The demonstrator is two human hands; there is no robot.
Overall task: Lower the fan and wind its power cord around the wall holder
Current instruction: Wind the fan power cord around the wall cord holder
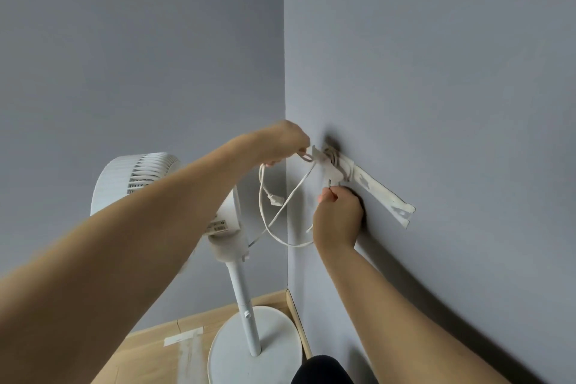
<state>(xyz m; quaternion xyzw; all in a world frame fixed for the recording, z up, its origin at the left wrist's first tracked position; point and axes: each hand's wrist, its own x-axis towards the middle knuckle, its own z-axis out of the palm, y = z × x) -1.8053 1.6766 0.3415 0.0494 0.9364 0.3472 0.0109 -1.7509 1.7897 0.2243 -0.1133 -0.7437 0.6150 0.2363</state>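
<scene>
My left hand (285, 142) pinched the thin white power cord (265, 215) beside the white wall holder (335, 165); my right hand (338, 218) gripped the cord below it, right of the white pedestal fan (162, 190).

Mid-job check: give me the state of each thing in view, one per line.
Fan: upright on its base, in the corner.
Power cord: partly wound, loose loop hanging.
Plug: dangling free.
Wall holder: on the wall, several turns on it.
Left hand: pinches the cord.
Right hand: grips the cord below the holder.
</scene>
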